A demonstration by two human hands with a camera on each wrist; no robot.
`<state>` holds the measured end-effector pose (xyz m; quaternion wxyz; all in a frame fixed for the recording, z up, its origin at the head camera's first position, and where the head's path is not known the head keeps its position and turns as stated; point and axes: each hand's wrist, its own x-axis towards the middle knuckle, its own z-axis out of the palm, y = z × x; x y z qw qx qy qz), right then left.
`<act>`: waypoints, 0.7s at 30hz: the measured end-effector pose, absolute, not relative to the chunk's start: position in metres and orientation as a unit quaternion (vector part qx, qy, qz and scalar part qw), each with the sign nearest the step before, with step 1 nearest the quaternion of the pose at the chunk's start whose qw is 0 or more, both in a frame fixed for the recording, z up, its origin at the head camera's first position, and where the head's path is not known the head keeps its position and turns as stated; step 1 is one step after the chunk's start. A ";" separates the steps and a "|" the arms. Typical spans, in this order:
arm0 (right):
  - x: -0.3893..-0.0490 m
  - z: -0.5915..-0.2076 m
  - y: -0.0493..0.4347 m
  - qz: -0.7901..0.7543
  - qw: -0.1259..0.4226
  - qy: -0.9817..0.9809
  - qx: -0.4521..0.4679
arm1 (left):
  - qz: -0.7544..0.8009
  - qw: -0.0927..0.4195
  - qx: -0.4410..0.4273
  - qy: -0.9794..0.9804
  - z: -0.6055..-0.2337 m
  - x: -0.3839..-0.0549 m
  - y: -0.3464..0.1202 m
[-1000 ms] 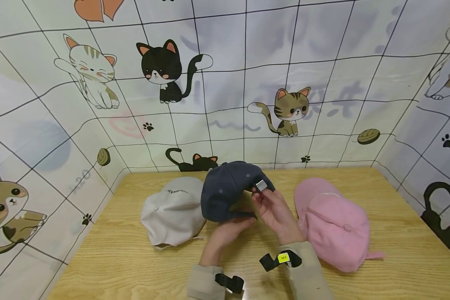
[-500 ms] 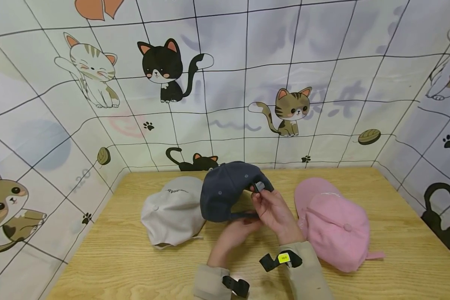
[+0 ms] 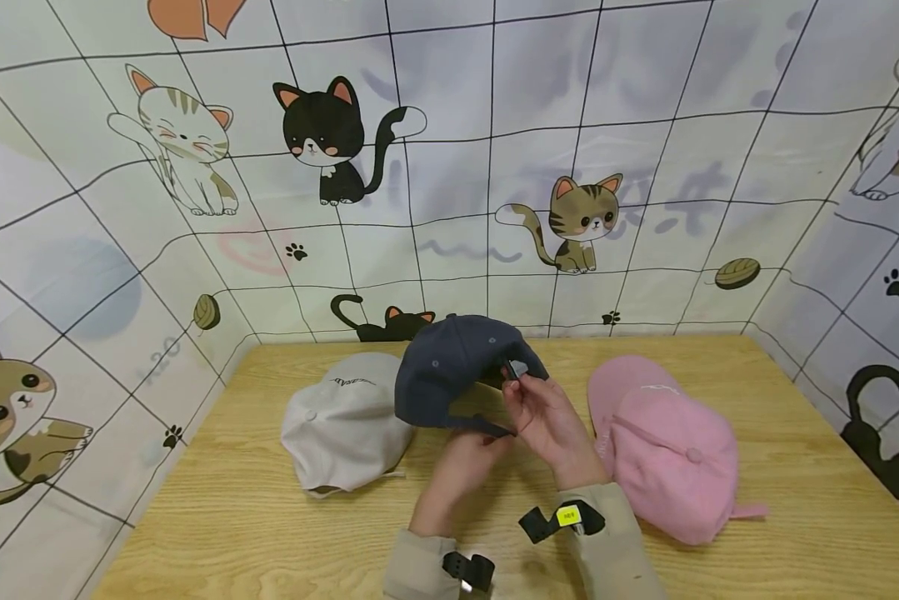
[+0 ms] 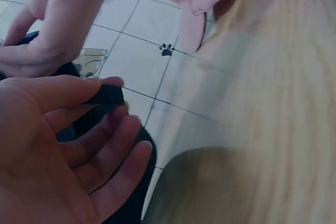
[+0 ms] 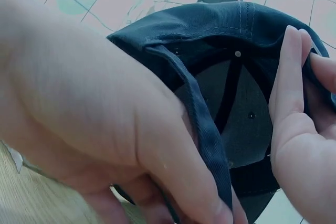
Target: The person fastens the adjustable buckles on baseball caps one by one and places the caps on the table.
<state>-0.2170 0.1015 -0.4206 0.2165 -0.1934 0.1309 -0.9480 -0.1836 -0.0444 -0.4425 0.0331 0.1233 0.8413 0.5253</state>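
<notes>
A navy baseball cap is held up over the table, its back opening facing me. My left hand pinches the end of its strap between thumb and forefinger, the other fingers loosely bent in the left wrist view. On the opposite side of the opening, my right hand pinches the cap's edge beside a small metal buckle. Strap end and buckle are apart. Inside the cap, the dark lining shows in the right wrist view.
A light grey cap lies left of the navy cap. To the right is a pink cap with its strap sticking out. All are over a wooden table, backed by a cat-printed cloth wall.
My left hand has shifted right along the strap and now pinches its end, pulling the strap down at a slant. The navy cap has risen slightly. My right hand has barely moved.
</notes>
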 end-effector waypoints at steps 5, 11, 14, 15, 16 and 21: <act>-0.216 -0.420 0.102 -0.948 0.219 0.124 -0.195 | 0.568 0.017 0.133 0.812 -0.433 -0.183 -0.051; -0.215 -0.418 0.102 -0.950 0.214 0.128 -0.189 | 0.625 -0.029 0.116 0.771 -0.413 -0.181 -0.055; -0.216 -0.417 0.102 -0.949 0.206 0.142 -0.194 | 0.672 -0.044 0.096 0.733 -0.396 -0.175 -0.056; -0.216 -0.417 0.102 -0.948 0.204 0.146 -0.197 | 0.686 -0.049 0.095 0.720 -0.390 -0.173 -0.056; -0.216 -0.416 0.102 -0.947 0.202 0.151 -0.199 | 0.698 -0.053 0.096 0.707 -0.385 -0.171 -0.056; -0.215 -0.415 0.103 -0.943 0.203 0.163 -0.208 | 0.738 -0.078 0.116 0.660 -0.371 -0.167 -0.057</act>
